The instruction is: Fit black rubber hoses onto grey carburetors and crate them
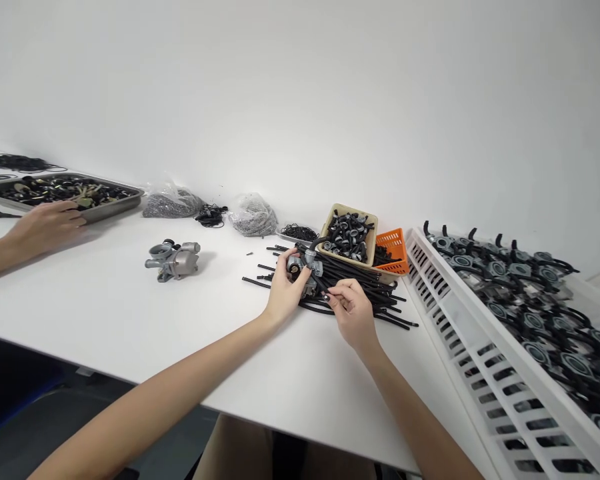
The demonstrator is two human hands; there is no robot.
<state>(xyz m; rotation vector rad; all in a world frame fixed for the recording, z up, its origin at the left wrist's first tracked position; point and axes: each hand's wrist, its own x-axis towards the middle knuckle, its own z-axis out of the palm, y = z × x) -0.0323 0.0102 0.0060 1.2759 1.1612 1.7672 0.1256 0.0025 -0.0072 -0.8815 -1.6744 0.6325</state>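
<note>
My left hand (pixel 285 290) is closed around a small metal carburetor (pixel 314 268), held just above a pile of black rubber hoses (pixel 347 270). A short black hose curves off the top of the carburetor. To its right, my right hand (pixel 354 312) pinches the end of a black hose (pixel 319 285) that reaches down from the carburetor. A tiny shiny bit shows at those fingertips, too small to name. Another carburetor (pixel 175 259) stands by itself on the white table, left of my hands.
A beige bin (pixel 325 248) of black fittings and an orange basket (pixel 404 252) stand behind the hoses. On the right is a white slotted crate (pixel 460 320) of carburetors. Bags of small parts (pixel 253 215) lie near the wall. Another person's hand (pixel 47 227) is by a metal tray (pixel 111 208).
</note>
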